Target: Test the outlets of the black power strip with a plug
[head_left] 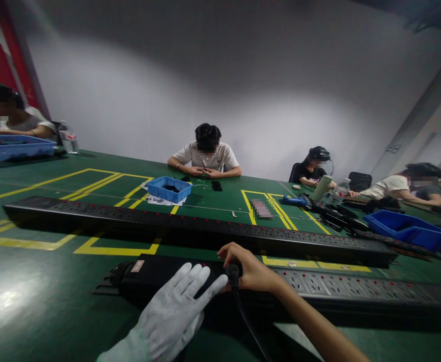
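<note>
A long black power strip (pixel 329 289) with rows of sockets and small red lights lies across the table in front of me. My left hand (pixel 177 306), in a pale grey glove, rests flat on its left part with the fingers stretched out. My bare right hand (pixel 246 269) grips a black plug (pixel 233 271) at the strip's top face. From the plug a black cable (pixel 246 322) runs down toward me. Whether the prongs are fully in a socket is hidden. A white label (pixel 137 266) sits near the strip's left end.
Behind lies a second long power strip (pixel 190 226). Farther off on the green table (pixel 100 281) are a small blue bin (pixel 170 190), a dark phone (pixel 216 186) and a larger blue tray (pixel 409 229). A person (pixel 207 156) sits opposite; others sit at both sides.
</note>
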A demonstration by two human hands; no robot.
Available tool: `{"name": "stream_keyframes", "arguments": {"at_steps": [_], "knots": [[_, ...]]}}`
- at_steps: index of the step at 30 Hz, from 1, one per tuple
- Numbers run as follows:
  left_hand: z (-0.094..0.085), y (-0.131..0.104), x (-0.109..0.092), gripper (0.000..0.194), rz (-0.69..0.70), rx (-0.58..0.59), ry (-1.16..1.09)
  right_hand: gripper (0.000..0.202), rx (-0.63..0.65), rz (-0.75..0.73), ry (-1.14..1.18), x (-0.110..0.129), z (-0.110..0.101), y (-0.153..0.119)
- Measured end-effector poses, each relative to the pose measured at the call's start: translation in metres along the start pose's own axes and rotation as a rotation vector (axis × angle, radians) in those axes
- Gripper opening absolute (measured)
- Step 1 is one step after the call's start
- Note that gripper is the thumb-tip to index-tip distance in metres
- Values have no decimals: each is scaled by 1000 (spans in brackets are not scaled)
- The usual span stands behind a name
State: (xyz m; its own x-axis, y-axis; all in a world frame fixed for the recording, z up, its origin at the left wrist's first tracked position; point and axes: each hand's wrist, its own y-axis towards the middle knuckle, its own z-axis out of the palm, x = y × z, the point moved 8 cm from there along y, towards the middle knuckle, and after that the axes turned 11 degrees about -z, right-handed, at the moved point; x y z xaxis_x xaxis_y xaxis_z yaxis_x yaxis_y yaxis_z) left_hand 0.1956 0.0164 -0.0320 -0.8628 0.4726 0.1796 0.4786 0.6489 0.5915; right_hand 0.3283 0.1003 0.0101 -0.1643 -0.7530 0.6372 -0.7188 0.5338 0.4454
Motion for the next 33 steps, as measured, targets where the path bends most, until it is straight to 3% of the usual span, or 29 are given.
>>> {"name": "stream_keyframes", "arguments": {"at_steps": [8,12,17,21,27,33], "knots": [[-5,4,4,72,-43,25,-79,42,-531,-11,-79,-4,-54,-12],[-7,3,19,67,-109,-34,-9,37,-622,26,-233,1,-61,-22],[2,-6,53,64,-218,-75,15,27,-423,96,-314,7,-37,-9],[10,-11,72,68,-273,-31,32,20,-249,132,-396,13,-19,11],[9,-11,73,68,-293,-14,30,28,-12,123,-554,22,5,37],[6,-15,69,66,-283,-69,19,27,84,110,-741,24,19,51]]}}
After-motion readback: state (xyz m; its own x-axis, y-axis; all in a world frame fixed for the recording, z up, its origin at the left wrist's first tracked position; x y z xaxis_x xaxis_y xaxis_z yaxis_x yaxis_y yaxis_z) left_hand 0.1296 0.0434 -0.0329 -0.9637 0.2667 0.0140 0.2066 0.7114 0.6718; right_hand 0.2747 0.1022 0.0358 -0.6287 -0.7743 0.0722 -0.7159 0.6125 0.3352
